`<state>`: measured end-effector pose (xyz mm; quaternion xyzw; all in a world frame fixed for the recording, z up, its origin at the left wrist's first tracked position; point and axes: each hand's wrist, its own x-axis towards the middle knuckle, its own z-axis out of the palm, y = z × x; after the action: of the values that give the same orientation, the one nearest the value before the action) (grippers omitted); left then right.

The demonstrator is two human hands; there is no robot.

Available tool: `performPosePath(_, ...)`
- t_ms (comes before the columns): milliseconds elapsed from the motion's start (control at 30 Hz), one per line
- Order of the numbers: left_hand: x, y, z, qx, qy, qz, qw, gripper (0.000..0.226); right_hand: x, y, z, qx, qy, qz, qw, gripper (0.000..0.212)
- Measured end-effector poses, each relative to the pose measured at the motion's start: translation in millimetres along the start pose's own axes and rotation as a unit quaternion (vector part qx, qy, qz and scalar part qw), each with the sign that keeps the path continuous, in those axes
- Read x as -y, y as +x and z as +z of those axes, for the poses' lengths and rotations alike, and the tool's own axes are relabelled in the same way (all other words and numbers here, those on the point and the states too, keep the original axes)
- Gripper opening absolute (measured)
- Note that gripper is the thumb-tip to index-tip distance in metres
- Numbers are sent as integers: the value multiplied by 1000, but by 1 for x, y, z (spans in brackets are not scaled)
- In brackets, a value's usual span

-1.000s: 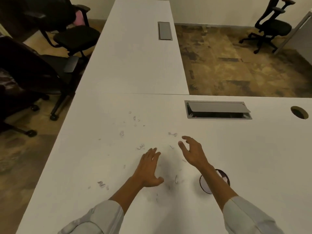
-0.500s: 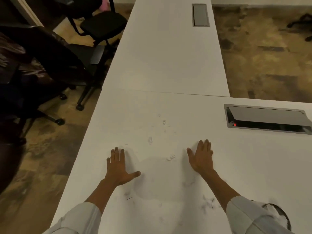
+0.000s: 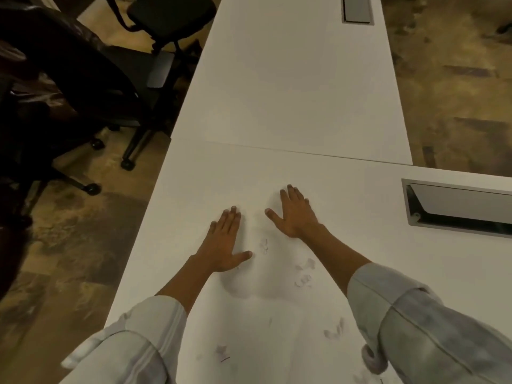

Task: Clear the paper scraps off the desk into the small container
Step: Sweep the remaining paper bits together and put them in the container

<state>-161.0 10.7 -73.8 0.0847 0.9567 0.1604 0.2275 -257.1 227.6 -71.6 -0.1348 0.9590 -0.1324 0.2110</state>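
Head view: my left hand (image 3: 225, 239) and right hand (image 3: 295, 214), flat, empty, apart on desk (image 3: 291, 101); paper scraps (image 3: 303, 273) near between them.

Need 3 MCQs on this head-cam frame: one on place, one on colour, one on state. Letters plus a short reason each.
1. Where do the nearest paper scraps lie relative to the hands?
A. On the far desk section
B. On the desk between the two forearms, nearer the person than the palms
C. On the floor

2. What colour is the desk top?
A. White
B. Black
C. Green

3. What state are the left hand and right hand in?
A. Both fists clenched
B. Each pinching a scrap in its grip
C. Both flat, fingers extended, palms down on the desk

Answers:
1 B, faint scraps show between the forearms, behind the palms.
2 A, the surface reads white throughout.
3 C, the fingers are stretched out and neither hand holds anything.
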Motion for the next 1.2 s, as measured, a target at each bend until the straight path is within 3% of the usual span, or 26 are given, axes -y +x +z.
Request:
performPosePath(67, -6, 14, -4, 11, 29, 28, 999, 91, 9, 2, 10, 7, -30, -12, 999, 83)
performPosePath(200, -14, 18, 3, 19, 62, 73, 995, 71, 31, -25, 46, -64, -58, -108, 990, 63)
performPosePath(400, -13, -16, 31, -4, 90, 68, 994, 69, 4, -45, 55, -154, -110, -223, 956, 28)
performPosePath(500, -7, -36, 41, -20, 93, 3, 995, 73, -29, -43, 32, -137, -165, -183, 959, 31)
performPosePath(633, -1, -63, 51, -29, 61, -100, 993, 82, -48, -63, 25, -113, -83, -95, 986, 34)
performPosePath(733, -10, -76, 57, -35, 17, -122, 992, 95, -38, -92, 40, -117, -42, -82, 989, 38)
performPosePath(967, -61, -90, 79, -50, 49, -88, 994, 69, -22, -167, 84, -97, -97, -113, 984, 48)
performPosePath(1133, -95, -130, 87, -57, 96, -10, 994, 74, -46, -233, 103, -90, -137, -163, 973, 43)
performPosePath(1200, -102, -150, 94, -51, 138, 24, 989, 72, -59, -256, 108, -89, -139, -178, 970, 55)
